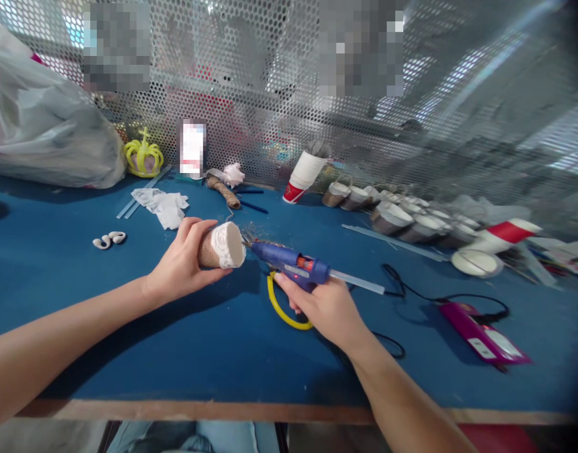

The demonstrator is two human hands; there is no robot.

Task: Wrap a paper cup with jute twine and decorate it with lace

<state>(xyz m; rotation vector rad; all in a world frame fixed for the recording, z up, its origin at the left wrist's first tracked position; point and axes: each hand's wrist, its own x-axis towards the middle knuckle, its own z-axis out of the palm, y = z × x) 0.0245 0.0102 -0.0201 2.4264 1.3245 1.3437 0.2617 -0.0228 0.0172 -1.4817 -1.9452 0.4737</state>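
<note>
My left hand (pixel 187 258) is wrapped round a small paper cup (pixel 218 246), brown on its side with white lace round the rim. The cup lies tilted, one round end turned toward the right. In my right hand (pixel 329 308) is a blue glue gun (pixel 289 263), a clear glue stick (pixel 357 282) poking out of its back. Its nozzle points left, close to the lace; whether the two touch I cannot tell. Just below the gun a yellow curved handle (pixel 282 308) shows, partly hidden by my right hand.
Behind stand a stack of paper cups (pixel 305 173), a twine bundle (pixel 223 190), crumpled white lace (pixel 164 204) and a yellow crown-shaped piece (pixel 144 157). Several brown-sided cups (pixel 390 217) line the back right. A black cable runs by a purple packet (pixel 482 336). Perforated metal mesh (pixel 251 107) closes off the back.
</note>
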